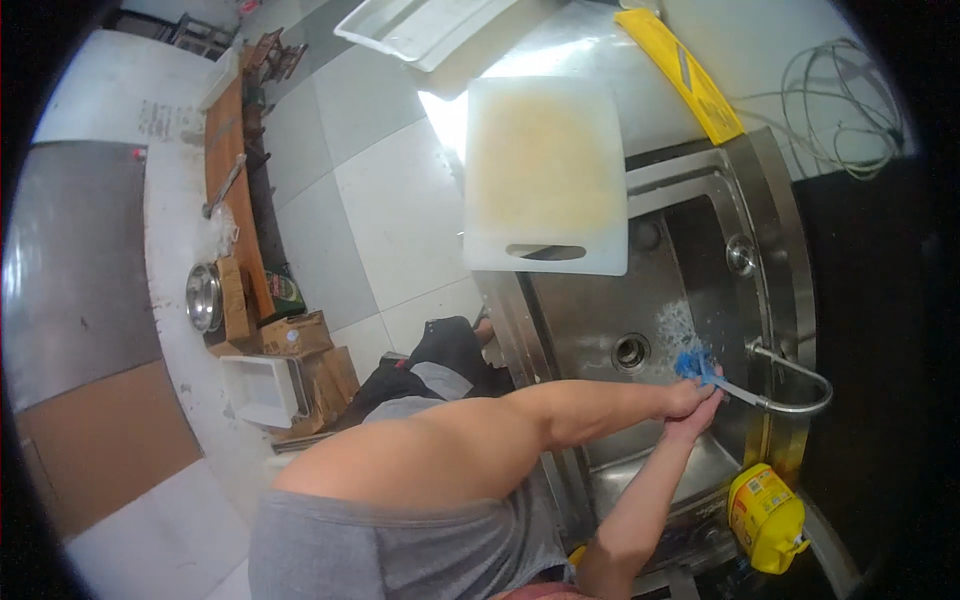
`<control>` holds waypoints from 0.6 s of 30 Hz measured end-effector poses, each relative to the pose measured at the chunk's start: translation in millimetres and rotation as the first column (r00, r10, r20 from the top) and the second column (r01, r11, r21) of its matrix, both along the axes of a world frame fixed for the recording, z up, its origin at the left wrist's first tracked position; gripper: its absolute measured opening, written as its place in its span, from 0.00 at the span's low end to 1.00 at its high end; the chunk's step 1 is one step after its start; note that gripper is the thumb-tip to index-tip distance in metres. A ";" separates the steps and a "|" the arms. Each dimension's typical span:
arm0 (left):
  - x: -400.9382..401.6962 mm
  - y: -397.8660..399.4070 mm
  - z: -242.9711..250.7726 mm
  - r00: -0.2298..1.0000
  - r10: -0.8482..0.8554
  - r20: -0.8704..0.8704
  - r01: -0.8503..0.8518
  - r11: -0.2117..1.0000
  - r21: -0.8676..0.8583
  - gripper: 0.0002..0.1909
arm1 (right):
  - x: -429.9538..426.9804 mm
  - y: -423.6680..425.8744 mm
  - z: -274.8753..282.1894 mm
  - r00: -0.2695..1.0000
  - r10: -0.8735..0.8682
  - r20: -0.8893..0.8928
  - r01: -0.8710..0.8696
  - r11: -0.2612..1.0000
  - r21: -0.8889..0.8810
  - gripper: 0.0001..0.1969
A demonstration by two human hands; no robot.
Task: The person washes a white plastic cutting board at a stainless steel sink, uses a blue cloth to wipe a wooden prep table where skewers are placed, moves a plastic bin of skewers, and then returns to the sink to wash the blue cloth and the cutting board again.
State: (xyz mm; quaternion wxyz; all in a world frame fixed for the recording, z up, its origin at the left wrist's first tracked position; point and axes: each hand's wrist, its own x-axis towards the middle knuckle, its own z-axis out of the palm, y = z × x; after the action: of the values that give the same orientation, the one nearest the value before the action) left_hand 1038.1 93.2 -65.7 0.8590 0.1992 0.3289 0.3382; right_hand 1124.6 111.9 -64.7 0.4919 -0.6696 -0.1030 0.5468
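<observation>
My left hand (684,397) and my right hand (703,420) are close together over a stainless steel sink (577,315). A crumpled blue item (694,363), perhaps a cloth or scrubber, sticks out from the fingers of my left hand. The right hand lies against the left; its fingers are partly hidden, so its hold is unclear. Water from a curved metal faucet (799,409) runs onto the hands and the blue item. Splashes and small bubbles show on the sink floor near the round drain (631,352). A white plastic cutting board (546,172) rests across one end of the sink.
A yellow slicer (681,73) lies by the sink's far corner, near a coiled cable (840,112). A yellow bottle (766,517) stands beside the sink. A white tray (420,30) is at the top. Cardboard boxes (296,335), a white bin (259,391) and a metal bowl (203,297) are at left.
</observation>
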 end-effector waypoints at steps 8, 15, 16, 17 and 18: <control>-10.5 7.1 -9.8 0.901 0.070 -0.429 0.040 0.970 0.241 0.15 | 55.9 29.7 -59.8 0.994 -0.112 -0.016 0.110 0.991 -0.082 0.20; -11.1 27.3 -24.1 0.757 0.601 0.258 -0.434 0.756 -0.490 0.13 | 38.8 21.2 -12.2 0.855 0.187 -0.483 -0.069 0.965 0.252 0.16; -17.9 33.8 -46.7 0.823 0.561 0.086 -0.435 0.721 -0.539 0.15 | 2.6 21.4 -2.9 0.902 0.163 -0.400 -0.103 0.980 0.167 0.16; -14.6 40.1 -36.0 0.833 0.536 0.139 -0.401 0.757 -0.516 0.15 | 19.3 14.5 -16.8 0.893 0.015 -0.449 0.061 0.986 0.153 0.15; -22.0 47.7 -50.3 0.847 0.498 0.186 -0.293 0.729 -0.619 0.15 | -0.4 15.5 -5.3 0.908 -0.043 -0.416 0.091 0.991 0.097 0.14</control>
State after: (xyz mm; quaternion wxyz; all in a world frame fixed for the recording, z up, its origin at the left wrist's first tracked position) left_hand 1016.1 140.8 -116.0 0.8277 -0.2035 0.2961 0.4312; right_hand 1124.2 127.4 -70.0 0.5587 -0.5127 -0.0048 0.6520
